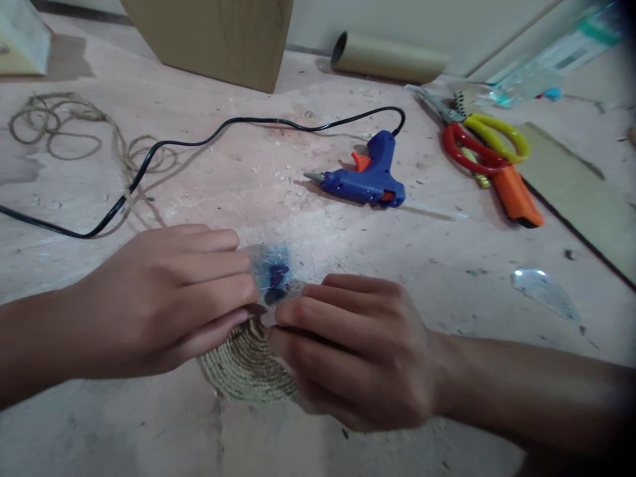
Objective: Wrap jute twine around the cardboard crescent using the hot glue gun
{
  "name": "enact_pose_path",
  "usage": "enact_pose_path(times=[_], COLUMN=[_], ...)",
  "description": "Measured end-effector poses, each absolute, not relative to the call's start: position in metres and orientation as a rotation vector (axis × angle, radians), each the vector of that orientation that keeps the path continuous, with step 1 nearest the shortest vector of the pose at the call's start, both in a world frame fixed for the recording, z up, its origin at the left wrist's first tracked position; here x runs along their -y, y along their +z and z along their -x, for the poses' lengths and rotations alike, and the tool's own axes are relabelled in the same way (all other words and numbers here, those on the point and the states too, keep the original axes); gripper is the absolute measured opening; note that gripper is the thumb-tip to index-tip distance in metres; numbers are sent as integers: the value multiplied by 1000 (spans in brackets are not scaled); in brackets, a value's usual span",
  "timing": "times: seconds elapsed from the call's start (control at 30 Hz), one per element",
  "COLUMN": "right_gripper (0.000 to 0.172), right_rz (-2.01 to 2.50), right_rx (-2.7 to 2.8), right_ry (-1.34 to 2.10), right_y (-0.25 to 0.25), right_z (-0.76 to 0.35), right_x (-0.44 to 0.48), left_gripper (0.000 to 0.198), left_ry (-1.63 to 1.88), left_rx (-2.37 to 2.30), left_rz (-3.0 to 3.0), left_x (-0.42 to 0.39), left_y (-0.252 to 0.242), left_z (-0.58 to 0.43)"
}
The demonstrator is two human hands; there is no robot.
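A round mat of coiled jute twine (pixel 248 368) lies low in the middle of the view, partly covered by my hands. My left hand (pixel 169 298) is closed, its thumb and fingertips pinching at the upper part of the coil. From the right, my right hand (pixel 358 351) is closed too, fingertips pinching the coil close to the left ones. The exact strand between the fingers is hidden. Just beyond the fingertips lies a small clear-and-blue patch (pixel 275 265), too blurred to name. Loose jute twine (pixel 119 142) trails from beyond my left hand to a tangle at the upper left.
A blue glue gun (pixel 365 179) with a black cord (pixel 223 126) lies ahead. To its right are red-and-yellow-handled scissors (pixel 472 149), an orange handle (pixel 517 199), a cardboard sheet (pixel 591 192) and a clear plastic piece (pixel 544 291). Behind stand a cardboard tube (pixel 392 58) and brown board (pixel 218 40).
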State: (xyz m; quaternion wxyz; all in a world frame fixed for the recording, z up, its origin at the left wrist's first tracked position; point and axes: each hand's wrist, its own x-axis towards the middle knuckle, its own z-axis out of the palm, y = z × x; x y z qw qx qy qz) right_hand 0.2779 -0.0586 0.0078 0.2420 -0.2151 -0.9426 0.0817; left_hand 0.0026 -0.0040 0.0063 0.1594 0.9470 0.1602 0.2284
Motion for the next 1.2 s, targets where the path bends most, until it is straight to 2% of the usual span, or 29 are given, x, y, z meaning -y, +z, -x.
enact_pose_path(times=[0.17, 0.53, 0.73, 0.97, 1.2], right_gripper=[20, 33, 32, 19, 27], right_rz=[581, 508, 523, 597, 557], right_rx=[2514, 2589, 2613, 2515, 2591], right_ry=[218, 195, 230, 295, 305], right_y=[3, 10, 10, 1, 8], right_z=[-277, -276, -277, -278, -277], right_x=[59, 55, 56, 59, 56], left_gripper=[35, 41, 43, 45, 46], left_ry=[628, 585, 570, 568, 577], left_rx=[-468, -497, -490, -479, -483], left_rz=[-2698, -2735, -2751, -2749, -2728], left_x=[4, 6, 5, 3, 2], left_y=[6, 6, 6, 8, 5], left_z=[-4, -4, -4, -6, -7])
